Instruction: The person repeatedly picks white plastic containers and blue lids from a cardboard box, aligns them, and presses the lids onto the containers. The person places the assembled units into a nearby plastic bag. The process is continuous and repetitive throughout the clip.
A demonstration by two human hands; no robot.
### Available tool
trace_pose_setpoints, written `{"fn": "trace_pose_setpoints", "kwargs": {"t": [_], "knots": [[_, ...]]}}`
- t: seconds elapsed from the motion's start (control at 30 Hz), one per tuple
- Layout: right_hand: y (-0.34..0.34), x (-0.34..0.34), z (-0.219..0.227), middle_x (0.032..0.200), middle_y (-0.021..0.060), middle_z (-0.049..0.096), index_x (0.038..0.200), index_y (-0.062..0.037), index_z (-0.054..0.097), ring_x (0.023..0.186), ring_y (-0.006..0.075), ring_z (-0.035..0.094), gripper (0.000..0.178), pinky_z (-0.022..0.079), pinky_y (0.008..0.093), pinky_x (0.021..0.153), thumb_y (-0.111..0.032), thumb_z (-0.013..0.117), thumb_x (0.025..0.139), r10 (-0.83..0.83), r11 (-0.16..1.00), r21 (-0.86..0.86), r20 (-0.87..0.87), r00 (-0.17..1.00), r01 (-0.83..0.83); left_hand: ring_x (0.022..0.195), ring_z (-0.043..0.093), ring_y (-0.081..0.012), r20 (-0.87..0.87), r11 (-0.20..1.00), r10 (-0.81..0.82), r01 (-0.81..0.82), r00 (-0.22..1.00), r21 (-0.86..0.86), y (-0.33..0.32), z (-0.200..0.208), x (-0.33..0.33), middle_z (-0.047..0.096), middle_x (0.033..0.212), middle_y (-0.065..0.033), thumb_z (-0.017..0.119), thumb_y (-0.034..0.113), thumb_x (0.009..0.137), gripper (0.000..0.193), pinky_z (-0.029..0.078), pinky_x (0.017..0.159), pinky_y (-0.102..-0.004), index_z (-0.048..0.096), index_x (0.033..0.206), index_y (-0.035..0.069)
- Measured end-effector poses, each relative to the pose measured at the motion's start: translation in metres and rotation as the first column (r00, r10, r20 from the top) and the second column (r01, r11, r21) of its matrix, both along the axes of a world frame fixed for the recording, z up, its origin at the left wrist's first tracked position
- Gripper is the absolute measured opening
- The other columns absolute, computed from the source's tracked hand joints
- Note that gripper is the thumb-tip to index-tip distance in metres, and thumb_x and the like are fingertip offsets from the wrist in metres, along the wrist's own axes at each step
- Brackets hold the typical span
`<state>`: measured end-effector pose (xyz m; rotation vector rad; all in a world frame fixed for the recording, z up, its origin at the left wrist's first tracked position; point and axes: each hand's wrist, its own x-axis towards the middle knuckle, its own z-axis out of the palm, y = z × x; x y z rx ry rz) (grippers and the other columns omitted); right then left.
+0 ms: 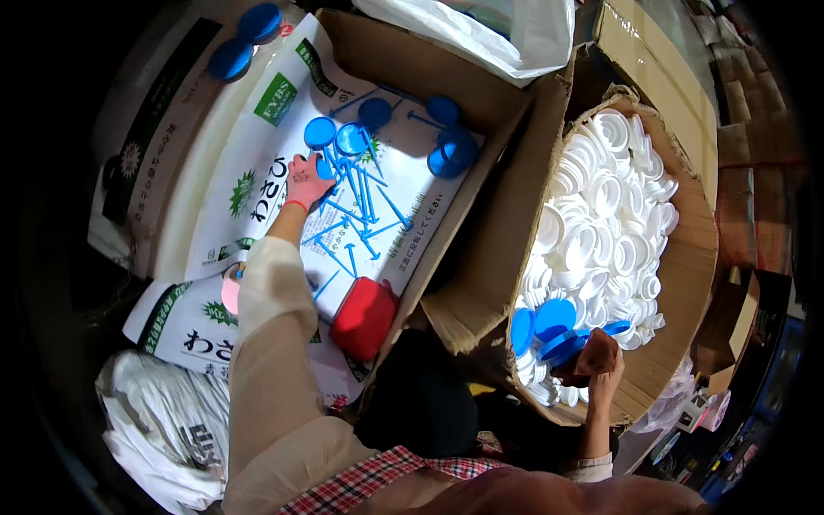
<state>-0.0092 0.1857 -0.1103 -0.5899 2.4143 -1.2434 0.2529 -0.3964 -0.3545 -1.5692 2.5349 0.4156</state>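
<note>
My left hand [305, 183], in a pink glove, reaches into the left cardboard box. Its fingers are closed on the edge of a blue round lid [324, 167]. Around it lie several thin blue plastic sticks [365, 202] and more blue lids [320, 132]. My right hand [603, 364], its fingers covered in brown, is curled at the near end of the right box, against a blue lid [563, 347]. Its fingertips are partly hidden. More blue lids [555, 318] rest beside it on a heap of white plastic caps [605, 197].
A red pouch-like item [365, 318] lies at the near end of the left cardboard box [463, 73], which is lined with printed white sheet. The right cardboard box [678, 283] has raised, bent walls. White sacks [167, 421] lie at lower left. Two blue lids [245, 41] sit at upper left.
</note>
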Motion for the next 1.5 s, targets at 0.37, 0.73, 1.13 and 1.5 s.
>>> {"fn": "trace_pose_setpoints", "kwargs": {"t": [0.37,0.73,1.13,1.5], "knots": [[-0.021,-0.001,0.007,0.084,0.0026,0.059,0.093,-0.0002,0.059,0.08,0.0109,0.055,0.02,0.044,0.0255,0.071,-0.02,0.057,0.089,-0.013,0.991,0.134,0.092,0.996,0.001,0.126,0.036,-0.0383,0.212,0.995,0.053,-0.033,0.976,-0.094,-0.05,-0.018,-0.1,0.041,0.132,-0.0129,0.063,0.027,0.076,0.053,0.033,0.099,-0.064,0.057,0.129,0.03],[-0.01,0.011,0.022,0.1,0.0056,0.063,0.108,0.0003,0.059,0.093,0.0137,0.059,0.032,0.046,0.0269,0.084,-0.023,0.059,0.086,-0.066,0.995,-0.072,0.076,0.995,0.071,0.111,0.049,-0.0355,-0.593,0.944,0.325,-0.291,0.736,0.156,0.016,0.026,-0.011,0.054,0.115,-0.0139,0.073,0.03,0.075,0.032,0.043,0.091,-0.0463,0.068,0.101,0.012],[-0.065,0.026,0.15,0.126,0.0159,0.052,0.116,-0.0059,0.058,0.115,0.0319,0.05,0.045,0.039,0.0372,0.098,-0.021,0.07,0.075,-0.017,0.739,-0.543,-0.606,0.795,-0.398,0.108,0.058,-0.0272,-0.826,0.845,-0.435,0.48,0.358,-0.237,0.296,0.381,-0.153,0.059,0.119,-0.0166,0.074,0.017,0.078,0.04,0.046,0.091,-0.0356,0.062,0.112,0.0],[0.013,-0.011,0.139,0.095,0.0169,0.062,0.099,-0.003,0.061,0.091,0.0382,0.058,0.023,0.047,0.0379,0.075,-0.01,0.053,0.078,-0.207,0.928,-0.373,-0.533,0.82,-0.008,0.109,0.055,-0.0355,-0.332,0.048,-0.858,0.582,-0.392,-0.812,0.45,0.39,-0.216,0.057,0.12,-0.0175,0.055,0.022,0.089,0.03,0.044,0.096,-0.0437,0.059,0.114,0.005]]}}
